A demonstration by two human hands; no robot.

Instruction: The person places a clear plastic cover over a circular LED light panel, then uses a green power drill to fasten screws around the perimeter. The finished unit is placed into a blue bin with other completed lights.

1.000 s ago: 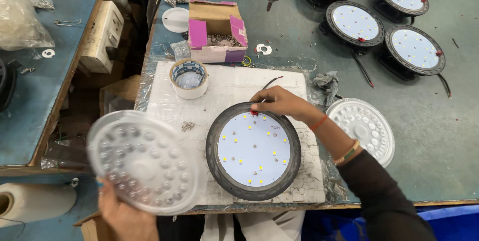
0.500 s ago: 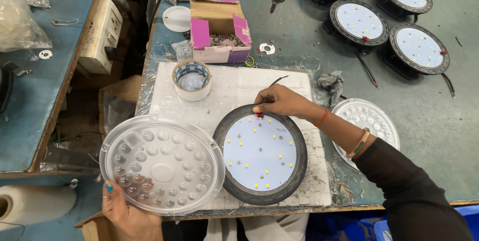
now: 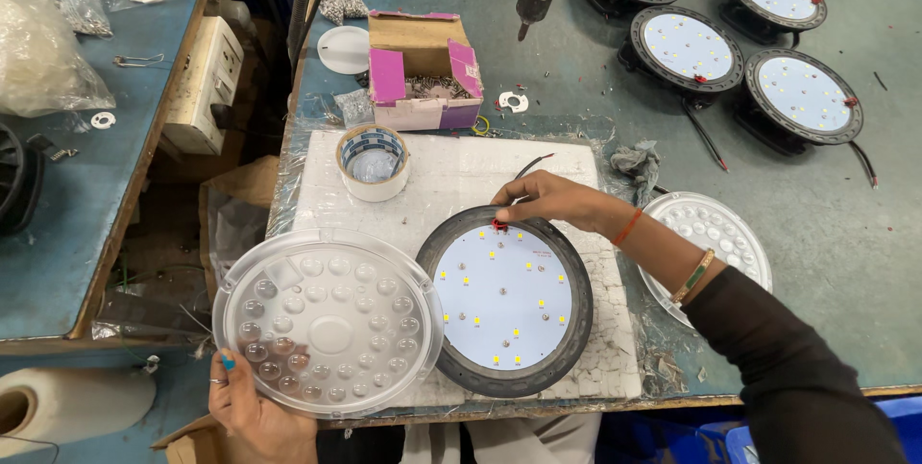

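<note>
On the white foam pad [image 3: 451,176] in the middle of the table [image 3: 845,262] lies a round lamp [image 3: 504,299], dark rim up, its white board dotted with small yellow chips. The right hand [image 3: 547,200] rests on the lamp's far rim, fingers pinched together on a small red bit there, where a thin dark wire [image 3: 531,166] runs off across the foam. The left hand [image 3: 252,408] grips the near edge of a clear lens cover [image 3: 327,320], thumb over the rim, and holds it flat beside the lamp, its right edge just overlapping the dark rim. To my eye the step in hand is the covering of the board: the wire end is being tucked or steadied while the cover waits alongside. The next move, I'd judge, calls for the cover to be centred over the board, its domes matched to the chips (a turn may be needed), with the right fingers clear of the rim. A second cover [image 3: 715,233] lies under the right forearm; a tape roll [image 3: 373,162] stands near.
</note>
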